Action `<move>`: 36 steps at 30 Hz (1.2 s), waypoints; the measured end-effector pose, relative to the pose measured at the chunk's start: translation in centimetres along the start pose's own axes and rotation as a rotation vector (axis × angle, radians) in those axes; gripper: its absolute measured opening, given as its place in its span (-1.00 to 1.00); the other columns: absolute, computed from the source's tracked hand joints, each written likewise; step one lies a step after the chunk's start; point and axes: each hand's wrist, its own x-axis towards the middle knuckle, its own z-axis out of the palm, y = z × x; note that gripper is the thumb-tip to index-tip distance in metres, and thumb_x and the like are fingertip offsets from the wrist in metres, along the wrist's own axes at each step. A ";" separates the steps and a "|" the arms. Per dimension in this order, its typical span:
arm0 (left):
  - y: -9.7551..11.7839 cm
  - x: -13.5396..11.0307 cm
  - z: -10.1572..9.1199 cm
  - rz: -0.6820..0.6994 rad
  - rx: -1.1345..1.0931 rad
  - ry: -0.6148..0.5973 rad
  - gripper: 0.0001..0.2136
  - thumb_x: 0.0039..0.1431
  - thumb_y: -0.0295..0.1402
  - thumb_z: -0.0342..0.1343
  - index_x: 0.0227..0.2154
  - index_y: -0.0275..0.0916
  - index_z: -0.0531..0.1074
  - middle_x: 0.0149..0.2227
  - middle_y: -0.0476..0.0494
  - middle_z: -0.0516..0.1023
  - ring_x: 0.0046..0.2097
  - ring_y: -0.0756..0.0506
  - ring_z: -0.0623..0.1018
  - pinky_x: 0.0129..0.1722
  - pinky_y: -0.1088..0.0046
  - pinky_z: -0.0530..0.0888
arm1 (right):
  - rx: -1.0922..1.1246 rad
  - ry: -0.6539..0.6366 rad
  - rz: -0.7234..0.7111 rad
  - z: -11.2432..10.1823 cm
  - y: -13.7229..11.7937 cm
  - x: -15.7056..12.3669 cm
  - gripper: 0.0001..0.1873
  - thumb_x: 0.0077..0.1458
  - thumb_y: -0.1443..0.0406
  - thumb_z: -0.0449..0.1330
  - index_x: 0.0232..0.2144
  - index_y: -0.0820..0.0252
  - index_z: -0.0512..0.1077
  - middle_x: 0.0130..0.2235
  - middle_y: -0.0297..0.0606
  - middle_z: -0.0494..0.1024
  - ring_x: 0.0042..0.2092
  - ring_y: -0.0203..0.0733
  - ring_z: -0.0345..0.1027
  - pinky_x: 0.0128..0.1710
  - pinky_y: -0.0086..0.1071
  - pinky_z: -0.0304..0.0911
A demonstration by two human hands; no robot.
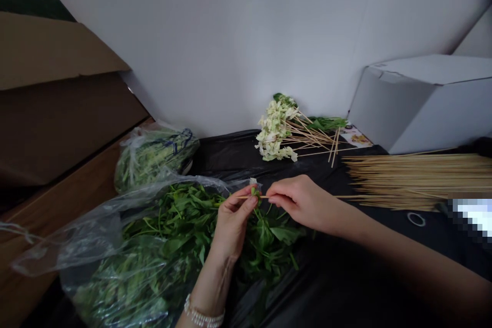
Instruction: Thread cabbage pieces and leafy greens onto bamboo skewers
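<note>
Between thumb and fingers, my left hand (236,220) pinches a small bunch of leafy greens (265,233) by its stems, the leaves hanging below. My right hand (295,197) is closed on a thin wooden skewer (265,197). The skewer lies level across both hands, and its tip shows past the stems at my left fingers. Whether it pierces the stems or only passes beside them I cannot tell. Under and left of my left hand lies a pile of loose leafy greens (188,215), partly inside an open clear plastic bag (126,287).
Loaded skewers with pale leaves (274,130) lie at the back near the wall. A stack of bare skewers (415,174) is at the right, with a small ring (416,219) nearby. A tied bag of greens (154,156), a cardboard box (57,128) and a white box (434,97) stand around.
</note>
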 end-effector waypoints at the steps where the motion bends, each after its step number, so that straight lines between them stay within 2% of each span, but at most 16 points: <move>1: -0.1 0.0 0.0 -0.014 -0.015 -0.006 -0.72 -0.23 -0.36 0.49 -0.36 -0.22 0.64 -0.26 -0.05 0.68 -0.26 0.03 0.58 -0.15 0.55 0.46 | 0.001 -0.010 0.005 0.0 -0.1 0.0 -0.81 0.22 0.41 0.11 -0.37 0.26 0.53 -0.42 -0.29 0.55 -0.41 -0.31 0.34 -0.35 -0.43 0.15; 6: -0.5 0.1 -0.2 -0.054 -0.029 -0.042 -0.73 -0.25 -0.37 0.49 -0.40 -0.25 0.63 -0.42 -0.02 0.66 -0.34 0.06 0.57 -0.24 0.61 0.45 | -0.014 -0.045 0.018 0.2 0.0 -0.2 -0.77 0.22 0.43 0.09 -0.46 0.26 0.45 -0.50 -0.36 0.46 -0.47 -0.36 0.25 -0.41 -0.45 0.08; 11: -0.9 -0.1 0.0 -0.082 -0.008 -0.046 -0.76 -0.22 -0.37 0.48 -0.41 -0.25 0.62 -0.42 -0.02 0.65 -0.35 0.06 0.56 -0.25 0.61 0.45 | -0.058 -0.072 0.004 0.2 0.4 -0.1 -0.75 0.23 0.42 0.08 -0.48 0.25 0.44 -0.53 -0.37 0.44 -0.50 -0.36 0.23 -0.44 -0.45 0.07; 14: -1.0 0.0 0.0 -0.044 0.021 -0.069 -0.70 -0.11 -0.27 0.43 -0.28 -0.23 0.61 -0.34 -0.06 0.65 -0.28 0.01 0.57 -0.18 0.54 0.46 | -0.074 0.076 0.024 -1.3 0.7 0.0 -0.79 0.22 0.40 0.08 -0.38 0.22 0.51 -0.46 -0.34 0.54 -0.45 -0.32 0.34 -0.39 -0.44 0.17; 17: -1.1 0.1 -0.1 -0.004 0.142 -0.075 -0.71 0.02 -0.20 0.35 -0.21 -0.23 0.59 -0.28 -0.11 0.65 -0.24 -0.02 0.57 -0.15 0.48 0.45 | -0.107 0.376 0.055 -3.6 1.1 0.0 -0.81 0.19 0.40 0.11 -0.29 0.17 0.54 -0.37 -0.32 0.61 -0.37 -0.26 0.46 -0.30 -0.39 0.28; 20: -1.2 0.0 0.0 0.099 0.377 -0.057 -0.76 0.07 -0.24 0.30 -0.23 -0.23 0.59 -0.24 -0.11 0.64 -0.23 -0.03 0.56 -0.14 0.47 0.44 | -0.152 0.642 0.094 -5.5 1.3 -0.2 -0.83 0.19 0.34 0.13 -0.27 0.13 0.55 -0.40 -0.32 0.62 -0.40 -0.23 0.47 -0.35 -0.37 0.31; 23: -1.5 0.0 -0.1 0.187 0.614 -0.065 -0.81 0.08 -0.28 0.26 -0.26 -0.25 0.58 -0.28 -0.12 0.64 -0.25 -0.07 0.57 -0.17 0.43 0.46 | -0.172 0.807 0.143 -6.6 1.3 -0.4 -0.83 0.19 0.32 0.15 -0.24 0.14 0.54 -0.43 -0.31 0.61 -0.48 -0.25 0.43 -0.44 -0.37 0.29; 25: -1.8 0.1 -0.5 0.238 0.747 -0.088 -0.80 0.10 -0.34 0.22 -0.20 -0.24 0.56 -0.22 -0.15 0.64 -0.19 -0.12 0.59 -0.13 0.36 0.48 | -0.167 0.857 0.150 -7.0 1.3 -0.6 -0.84 0.19 0.32 0.15 -0.23 0.13 0.54 -0.43 -0.31 0.61 -0.48 -0.26 0.43 -0.45 -0.37 0.29; 27: -2.1 0.3 -0.9 0.344 0.862 -0.082 -0.69 0.13 -0.40 0.18 -0.03 -0.20 0.49 -0.06 -0.20 0.60 -0.04 -0.16 0.57 -0.04 0.29 0.47 | -0.165 0.887 0.133 -7.4 1.3 -0.6 -0.84 0.19 0.32 0.15 -0.23 0.11 0.53 -0.43 -0.32 0.60 -0.47 -0.25 0.43 -0.46 -0.37 0.29; 29: -2.1 0.4 -1.2 0.521 0.985 -0.032 -0.56 0.15 -0.45 0.15 0.12 -0.18 0.36 0.10 -0.25 0.49 0.11 -0.20 0.48 0.07 0.19 0.42 | -0.159 0.907 0.114 -7.7 1.3 -0.7 -0.85 0.19 0.32 0.15 -0.25 0.10 0.53 -0.44 -0.32 0.59 -0.47 -0.24 0.43 -0.46 -0.37 0.29; 31: -2.1 0.3 -1.3 0.725 1.119 0.017 -0.57 0.17 -0.47 0.14 0.12 -0.17 0.37 0.16 -0.28 0.42 0.18 -0.23 0.40 0.14 0.11 0.36 | -0.162 0.914 0.115 -7.8 1.3 -0.7 -0.86 0.17 0.33 0.16 -0.27 0.10 0.53 -0.45 -0.31 0.58 -0.47 -0.23 0.44 -0.46 -0.36 0.29; 33: -2.1 0.2 -1.0 0.865 1.215 -0.074 -0.71 0.22 -0.49 0.11 -0.02 -0.17 0.47 0.05 -0.25 0.51 0.10 -0.20 0.46 0.11 0.14 0.38 | -0.165 0.902 0.131 -7.8 1.1 -0.6 -0.86 0.16 0.34 0.16 -0.27 0.11 0.53 -0.46 -0.32 0.58 -0.47 -0.24 0.44 -0.46 -0.37 0.29; 36: -3.0 -0.1 -0.5 0.851 1.241 -0.373 -0.80 0.29 -0.50 0.04 -0.13 -0.19 0.51 -0.16 -0.16 0.61 -0.11 -0.10 0.55 -0.04 0.31 0.47 | -0.159 0.871 0.150 -7.3 1.0 -0.5 -0.85 0.16 0.34 0.16 -0.27 0.13 0.54 -0.46 -0.32 0.59 -0.47 -0.25 0.44 -0.46 -0.39 0.29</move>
